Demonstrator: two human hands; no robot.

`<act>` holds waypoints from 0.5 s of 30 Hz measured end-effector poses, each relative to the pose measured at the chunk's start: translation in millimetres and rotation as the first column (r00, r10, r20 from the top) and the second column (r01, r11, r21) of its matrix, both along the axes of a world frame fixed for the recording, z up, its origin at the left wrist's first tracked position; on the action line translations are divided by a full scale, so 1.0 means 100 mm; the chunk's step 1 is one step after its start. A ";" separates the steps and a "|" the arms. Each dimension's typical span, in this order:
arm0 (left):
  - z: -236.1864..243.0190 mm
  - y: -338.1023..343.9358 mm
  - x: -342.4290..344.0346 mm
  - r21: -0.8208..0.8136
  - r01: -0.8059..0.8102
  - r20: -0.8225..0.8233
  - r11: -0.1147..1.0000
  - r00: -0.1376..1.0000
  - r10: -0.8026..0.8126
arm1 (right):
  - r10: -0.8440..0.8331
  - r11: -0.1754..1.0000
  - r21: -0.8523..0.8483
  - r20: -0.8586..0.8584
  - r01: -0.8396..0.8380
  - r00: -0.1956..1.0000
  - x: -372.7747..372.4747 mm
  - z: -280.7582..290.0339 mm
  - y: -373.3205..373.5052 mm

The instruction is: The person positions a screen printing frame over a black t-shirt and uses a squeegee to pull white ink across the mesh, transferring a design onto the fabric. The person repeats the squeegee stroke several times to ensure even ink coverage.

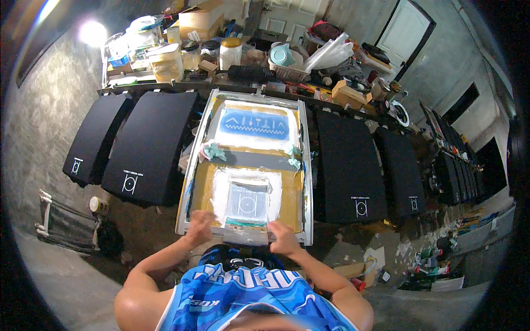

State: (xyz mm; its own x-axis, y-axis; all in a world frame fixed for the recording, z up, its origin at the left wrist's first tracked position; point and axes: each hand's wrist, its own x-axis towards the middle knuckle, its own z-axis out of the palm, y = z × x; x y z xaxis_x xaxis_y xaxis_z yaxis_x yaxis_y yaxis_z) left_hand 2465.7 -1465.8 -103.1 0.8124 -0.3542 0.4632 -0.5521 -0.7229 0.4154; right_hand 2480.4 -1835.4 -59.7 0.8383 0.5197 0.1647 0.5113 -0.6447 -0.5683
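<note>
Rectangular metal-framed printing screen (248, 160), pale circle emblem (247, 205) with tiny lettering, left hand (200, 227) and right hand (284, 238) curled near its lower end, grip unclear

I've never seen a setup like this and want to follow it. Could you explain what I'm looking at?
There's no robot, just a person working bare-handed. The single picture comes from a wide fisheye camera on their head, looking down, so straight edges bend near the rim. In front lies a metal-framed screen with one blue patterned area, a paler square nearer, and crumpled greenish wads. The left hand and right hand are curled at its near end; whether they grip anything is unclear. Black panels flank it on both sides.
</note>
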 end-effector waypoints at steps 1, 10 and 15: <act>0.00 0.09 -0.01 -0.006 -0.179 -0.057 0.984 0.982 0.179 | -0.137 0.990 0.024 0.019 0.137 0.990 0.02 -0.04 -0.13; -0.42 0.69 0.05 -0.109 -0.859 -0.815 0.501 0.365 0.450 | -0.774 0.628 -0.244 -0.293 0.739 0.561 0.37 -0.77 -1.22; -0.32 0.61 0.10 0.054 -0.890 -0.713 0.452 0.283 0.642 | -0.774 0.592 -0.117 -0.358 0.797 0.522 0.30 -0.91 -1.19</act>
